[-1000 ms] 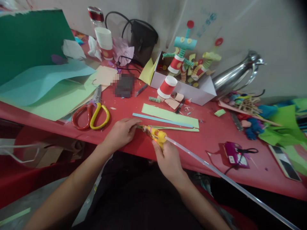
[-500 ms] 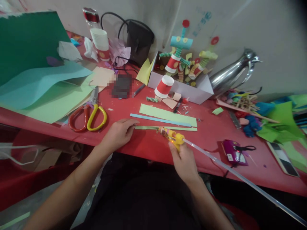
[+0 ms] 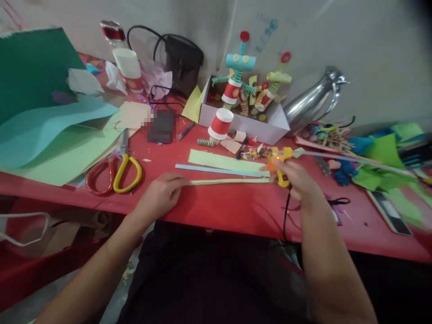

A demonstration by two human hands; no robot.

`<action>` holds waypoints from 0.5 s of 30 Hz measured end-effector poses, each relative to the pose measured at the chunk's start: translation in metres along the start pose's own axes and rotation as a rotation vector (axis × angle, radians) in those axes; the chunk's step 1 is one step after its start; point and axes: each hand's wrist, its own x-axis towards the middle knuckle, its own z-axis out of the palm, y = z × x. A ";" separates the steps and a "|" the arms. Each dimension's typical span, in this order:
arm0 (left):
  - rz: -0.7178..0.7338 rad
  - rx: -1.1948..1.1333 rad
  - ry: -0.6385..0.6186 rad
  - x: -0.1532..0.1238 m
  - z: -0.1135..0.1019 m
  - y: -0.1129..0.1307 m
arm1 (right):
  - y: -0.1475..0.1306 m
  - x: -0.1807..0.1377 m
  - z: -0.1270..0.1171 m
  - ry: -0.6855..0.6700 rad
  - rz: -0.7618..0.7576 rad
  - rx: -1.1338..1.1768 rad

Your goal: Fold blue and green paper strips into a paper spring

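Gripped in right hand point(image 3: 303, 181) — yellow glue gun point(image 3: 282, 154), pointing left. Left hand point(image 3: 162, 192) touching left end of narrow green strip point(image 3: 229, 182), pinch or press unclear — strip on red table point(image 3: 222, 207), beside blue strip point(image 3: 216, 170).

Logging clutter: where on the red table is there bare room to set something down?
Bare red table lies between the narrow green strip and front edge, right of the left hand. A smaller patch separates scissors and blue strip. Crowded: around the white box and paper sheets.
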 end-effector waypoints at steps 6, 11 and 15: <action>0.102 0.136 -0.008 -0.002 0.002 0.005 | 0.011 0.069 -0.028 0.226 -0.015 -0.662; 0.118 0.168 -0.018 -0.003 0.002 0.007 | 0.006 0.018 0.020 0.403 -0.616 -0.949; 0.124 0.196 -0.022 -0.002 0.001 0.008 | 0.005 -0.033 0.093 -0.211 -0.890 -0.705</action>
